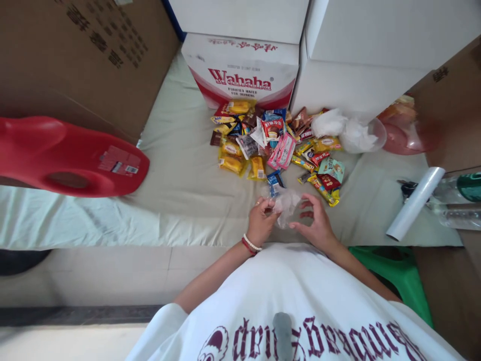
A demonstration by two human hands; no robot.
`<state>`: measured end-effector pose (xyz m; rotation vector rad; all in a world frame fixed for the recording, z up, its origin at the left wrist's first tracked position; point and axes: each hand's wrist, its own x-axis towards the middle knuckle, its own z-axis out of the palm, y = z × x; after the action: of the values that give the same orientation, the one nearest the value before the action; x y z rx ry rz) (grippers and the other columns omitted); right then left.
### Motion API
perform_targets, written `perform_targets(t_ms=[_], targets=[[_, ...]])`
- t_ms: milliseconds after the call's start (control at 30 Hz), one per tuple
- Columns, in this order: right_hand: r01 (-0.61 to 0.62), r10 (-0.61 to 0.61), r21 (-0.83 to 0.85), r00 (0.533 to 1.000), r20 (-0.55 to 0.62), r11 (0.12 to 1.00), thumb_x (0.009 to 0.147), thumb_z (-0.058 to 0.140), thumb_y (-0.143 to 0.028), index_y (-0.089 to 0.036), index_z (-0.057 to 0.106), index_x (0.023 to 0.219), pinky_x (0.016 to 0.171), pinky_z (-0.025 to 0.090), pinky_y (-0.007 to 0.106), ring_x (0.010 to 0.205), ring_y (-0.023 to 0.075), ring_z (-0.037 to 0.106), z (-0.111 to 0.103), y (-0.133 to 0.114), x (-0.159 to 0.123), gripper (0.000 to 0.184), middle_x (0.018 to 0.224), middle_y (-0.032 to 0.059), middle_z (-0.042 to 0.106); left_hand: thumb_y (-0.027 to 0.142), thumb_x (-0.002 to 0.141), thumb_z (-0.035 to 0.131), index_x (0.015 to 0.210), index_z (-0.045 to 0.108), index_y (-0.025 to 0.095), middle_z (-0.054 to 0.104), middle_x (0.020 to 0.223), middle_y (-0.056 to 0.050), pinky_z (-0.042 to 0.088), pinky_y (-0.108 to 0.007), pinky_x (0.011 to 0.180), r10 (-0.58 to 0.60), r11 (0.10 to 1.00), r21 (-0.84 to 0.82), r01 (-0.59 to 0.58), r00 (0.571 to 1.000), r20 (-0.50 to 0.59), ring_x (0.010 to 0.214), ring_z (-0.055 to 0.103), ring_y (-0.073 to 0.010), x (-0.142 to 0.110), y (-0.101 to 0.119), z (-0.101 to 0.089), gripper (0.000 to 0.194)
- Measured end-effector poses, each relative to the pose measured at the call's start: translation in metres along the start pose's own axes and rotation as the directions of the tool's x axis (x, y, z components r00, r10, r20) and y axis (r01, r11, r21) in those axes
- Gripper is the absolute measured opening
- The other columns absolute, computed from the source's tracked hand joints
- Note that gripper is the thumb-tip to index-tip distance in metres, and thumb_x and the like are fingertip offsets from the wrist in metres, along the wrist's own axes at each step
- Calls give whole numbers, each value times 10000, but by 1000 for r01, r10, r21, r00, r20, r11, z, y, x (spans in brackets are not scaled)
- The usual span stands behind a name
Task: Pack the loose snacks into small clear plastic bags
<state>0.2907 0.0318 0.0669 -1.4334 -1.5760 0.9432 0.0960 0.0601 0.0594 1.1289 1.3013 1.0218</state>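
In the head view, my left hand (262,219) pinches a thin, clear plastic bag (286,203) by its left side. Beaded bracelets circle that wrist. My right hand (315,220) is on the bag's other side, its fingers curved and spread apart; the thumb comes close to the plastic. Just beyond the bag lies a pile of wrapped snacks (272,130) in many colours. A blue packet (275,180) is the nearest of them to my left hand. Yellow packets (231,164) sit at the left of the pile, and a mint-green packet (331,169) at the right.
A Wahaba-style white and red carton (244,75) stands behind the pile. A red plastic object (75,155) lies at left. On the right are bundled white bags (353,133), a plastic roll (415,203) and clear bottles (462,200). A green stool (406,276) stands below the table edge.
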Motion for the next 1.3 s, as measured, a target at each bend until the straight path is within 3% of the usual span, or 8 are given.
perform_targets(t_ms=[167,267,400,600,733,867,1100,1300], targets=[[-110,103,107,992,67,988,949,636,-381,-239,714,1107,824,563,338,916,207,673,11,-4,27,226,1010,56,712,467,679,844,903,665,204,660,1052,-60,503,-290,808,-37,981,-183,60,991,127,1007,605,-215,-8,3,-7,389],[-82,71,100,992,108,992,941,654,-365,-233,740,994,819,542,324,869,191,672,11,-11,29,166,935,35,710,690,808,662,1015,673,193,684,1061,-84,513,-302,776,-162,904,-370,215,972,168,984,626,-215,-10,0,-9,539],[-186,159,190,976,148,964,885,722,-395,-229,746,972,767,526,302,819,176,659,10,-10,22,189,911,28,721,587,755,772,838,625,182,629,777,-1,475,-253,682,-246,896,-377,236,969,23,736,579,-132,-5,-4,-7,439],[-391,498,394,839,-218,832,755,805,-490,-224,662,941,563,433,239,632,120,509,-19,21,8,355,811,-18,634,596,751,772,840,445,232,462,627,96,382,-197,504,-357,792,-576,202,919,-169,515,441,-65,6,-7,-13,498],[-244,307,239,910,-278,940,858,724,-509,-233,669,1003,705,512,296,775,166,586,-28,4,2,316,912,29,655,643,804,734,857,419,242,374,645,97,296,-188,458,-281,836,-538,110,928,-246,499,345,-55,1,1,-7,512],[-108,73,293,989,128,950,658,911,-470,-261,559,1385,1006,513,381,1190,271,610,8,-33,18,834,1338,96,631,682,888,623,882,440,248,373,644,77,303,-212,459,-144,901,-434,14,953,-267,516,344,-79,-15,17,5,471],[-359,187,541,919,347,761,721,860,-468,-234,683,1044,590,535,263,661,140,625,11,-63,69,436,777,-21,654,597,806,781,818,443,229,319,614,99,198,-172,404,-118,802,-596,-52,963,-243,450,239,-37,-35,46,-27,500],[-90,126,538,992,-31,838,765,842,-496,-227,661,882,560,509,220,627,107,615,-17,-75,85,345,721,-33,607,614,783,794,817,450,227,266,582,114,156,-158,378,-226,700,-713,45,961,-161,404,175,-21,-42,52,-43,519]])
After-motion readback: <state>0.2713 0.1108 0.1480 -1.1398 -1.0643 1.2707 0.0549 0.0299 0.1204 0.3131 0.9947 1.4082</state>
